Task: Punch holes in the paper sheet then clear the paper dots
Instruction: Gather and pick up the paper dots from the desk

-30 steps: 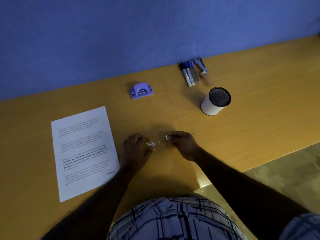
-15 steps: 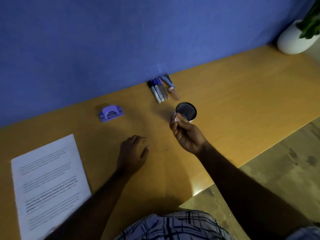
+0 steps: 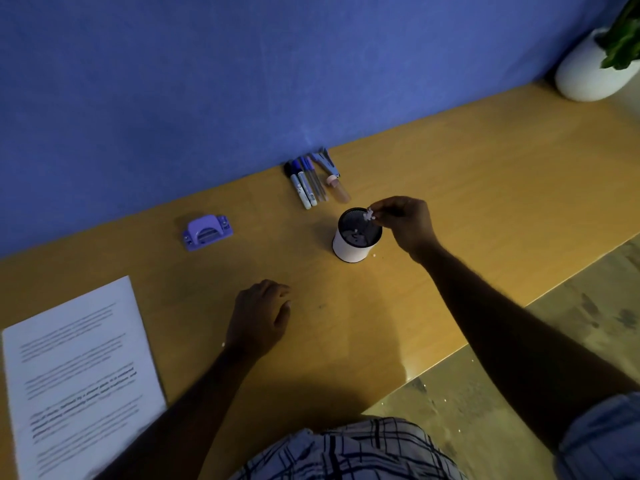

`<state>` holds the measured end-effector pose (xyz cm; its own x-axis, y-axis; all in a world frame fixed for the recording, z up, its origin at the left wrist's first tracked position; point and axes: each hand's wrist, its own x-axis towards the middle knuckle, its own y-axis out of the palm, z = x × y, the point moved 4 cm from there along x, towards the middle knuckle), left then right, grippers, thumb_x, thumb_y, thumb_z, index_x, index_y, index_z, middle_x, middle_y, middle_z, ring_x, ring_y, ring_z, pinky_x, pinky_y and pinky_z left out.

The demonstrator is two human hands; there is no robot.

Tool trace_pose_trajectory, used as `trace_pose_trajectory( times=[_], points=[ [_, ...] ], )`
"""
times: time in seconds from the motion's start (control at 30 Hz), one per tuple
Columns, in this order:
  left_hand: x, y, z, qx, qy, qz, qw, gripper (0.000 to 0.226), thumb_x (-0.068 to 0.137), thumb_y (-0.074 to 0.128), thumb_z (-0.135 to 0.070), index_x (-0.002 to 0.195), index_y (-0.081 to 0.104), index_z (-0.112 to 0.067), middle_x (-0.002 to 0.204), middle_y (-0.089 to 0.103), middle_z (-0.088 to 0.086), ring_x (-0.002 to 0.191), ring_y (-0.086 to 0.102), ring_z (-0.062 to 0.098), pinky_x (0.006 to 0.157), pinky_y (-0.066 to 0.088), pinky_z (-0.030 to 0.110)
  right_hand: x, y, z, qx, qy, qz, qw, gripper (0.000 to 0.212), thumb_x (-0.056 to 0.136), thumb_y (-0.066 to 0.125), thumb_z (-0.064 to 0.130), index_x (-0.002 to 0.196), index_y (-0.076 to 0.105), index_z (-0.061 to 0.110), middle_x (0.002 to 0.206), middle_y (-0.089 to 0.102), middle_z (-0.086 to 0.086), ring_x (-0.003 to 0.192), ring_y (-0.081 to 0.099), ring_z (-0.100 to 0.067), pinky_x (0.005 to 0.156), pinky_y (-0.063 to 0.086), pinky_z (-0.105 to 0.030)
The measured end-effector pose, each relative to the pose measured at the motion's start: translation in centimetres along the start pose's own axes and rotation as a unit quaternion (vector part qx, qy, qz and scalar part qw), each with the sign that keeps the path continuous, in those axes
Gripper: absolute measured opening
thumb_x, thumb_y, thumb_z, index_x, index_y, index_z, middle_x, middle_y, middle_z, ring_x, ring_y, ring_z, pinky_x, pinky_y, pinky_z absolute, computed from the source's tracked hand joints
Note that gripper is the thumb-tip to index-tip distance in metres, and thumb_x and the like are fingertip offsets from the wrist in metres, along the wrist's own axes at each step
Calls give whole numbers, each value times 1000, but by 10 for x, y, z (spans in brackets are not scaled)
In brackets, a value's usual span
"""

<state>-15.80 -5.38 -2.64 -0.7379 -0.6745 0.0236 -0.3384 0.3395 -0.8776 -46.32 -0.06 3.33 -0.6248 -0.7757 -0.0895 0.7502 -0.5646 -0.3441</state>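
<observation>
1. Paper dots [image 3: 370, 215] are pinched in a small clump between the thumb and fingertips of my right hand [image 3: 405, 221], just over the far rim of the white cup [image 3: 349, 249].
2. My left hand [image 3: 259, 315] rests on the desk [image 3: 485, 174] closer to me, with its fingers loosely curled and nothing in them.
3. To drop them cleanly, I should move the pinch toward the middle of the opening and lower it before parting my fingers. Bits this light will likely drift or cling to skin. Rubbing my thumb against a fingertip should free any that stick.
4. A few pale dots lie on the cup's dark bottom. One stray dot [image 3: 373, 255] lies on the desk just beside the base and needs picking up afterward.
5. Farther out, the purple hole punch [image 3: 206, 232] sits to the left of the cup, well apart from it, and the markers [image 3: 304, 185] lie against the blue wall behind it.
6. At the desk's near left the paper sheet [image 3: 76, 375] lies flat, apart from both hands.
</observation>
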Motion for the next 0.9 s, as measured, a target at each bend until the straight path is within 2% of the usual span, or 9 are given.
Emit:
trace_pose_trajectory(
  times=[0.1, 0.17, 0.3, 0.5, 0.67, 0.77, 0.83, 0.9],
  points=[
    [-1, -3, 2, 0, -2, -2, 1000, 26, 84, 58, -25, 106, 67, -15, 100, 67, 3, 90, 64, 25, 80, 48, 40, 7, 0, 5, -147, -74, 9, 986, 13, 80, 72, 1, 89, 75, 9, 83, 72, 0, 69, 63, 2, 63, 49, -9],
    [-1, -5, 4, 2, -9, -5, 1000, 27, 83, 57, -25, 105, 67, -13, 99, 67, 4, 88, 65, 26, 78, 49, 40, 8, 2, 7, -176, -95, 21, 980, 13, 80, 73, 3, 90, 75, 11, 83, 70, 3, 71, 63, 2, 61, 45, -5],
    [-1, -4, 9, 2, -27, -4, 1000, 28, 84, 56, -25, 107, 67, -14, 101, 66, 5, 89, 64, 28, 80, 49, 42, 13, 5, 12, -199, -109, 28, 974, 15, 81, 73, 5, 93, 74, 13, 82, 68, 5, 69, 61, 2, 56, 42, -4],
    [-3, -3, 14, 10, -44, -18, 999, 27, 84, 56, -25, 106, 67, -14, 99, 66, 4, 87, 64, 27, 77, 48, 40, 18, 4, 16, -203, -108, 50, 972, 18, 80, 76, 7, 97, 73, 12, 83, 68, 3, 69, 61, -4, 56, 42, -7],
    [-3, -3, 14, 15, -60, -14, 998, 31, 86, 51, -29, 108, 67, -14, 102, 66, 4, 91, 64, 27, 79, 47, 39, 22, 4, 22, -274, -127, 132, 944, 17, 85, 66, 0, 98, 73, 8, 94, 71, -4, 83, 65, -15, 69, 53, -24],
    [-3, -4, 12, 11, -61, -18, 998, 34, 86, 48, -31, 108, 67, -13, 101, 66, 5, 92, 64, 27, 79, 49, 41, 24, 1, 22, -251, -113, 119, 954, 17, 84, 70, 3, 99, 73, 10, 91, 71, -2, 78, 65, -8, 65, 51, -20],
    [-1, -3, 10, 7, -67, -20, 998, 30, 85, 53, -27, 108, 67, -13, 101, 66, 4, 92, 63, 27, 80, 49, 42, 24, 0, 18, -219, -83, 121, 965, 20, 83, 72, 4, 103, 71, 9, 90, 71, -1, 75, 65, -2, 61, 49, -13],
    [1, 0, 9, 5, -68, -21, 997, 28, 85, 56, -24, 108, 66, -13, 101, 66, 5, 92, 63, 27, 80, 49, 41, 24, -1, 13, -159, -42, 122, 979, 22, 83, 72, 1, 102, 70, 10, 87, 73, -3, 72, 68, -2, 59, 51, -13]
  ],
)
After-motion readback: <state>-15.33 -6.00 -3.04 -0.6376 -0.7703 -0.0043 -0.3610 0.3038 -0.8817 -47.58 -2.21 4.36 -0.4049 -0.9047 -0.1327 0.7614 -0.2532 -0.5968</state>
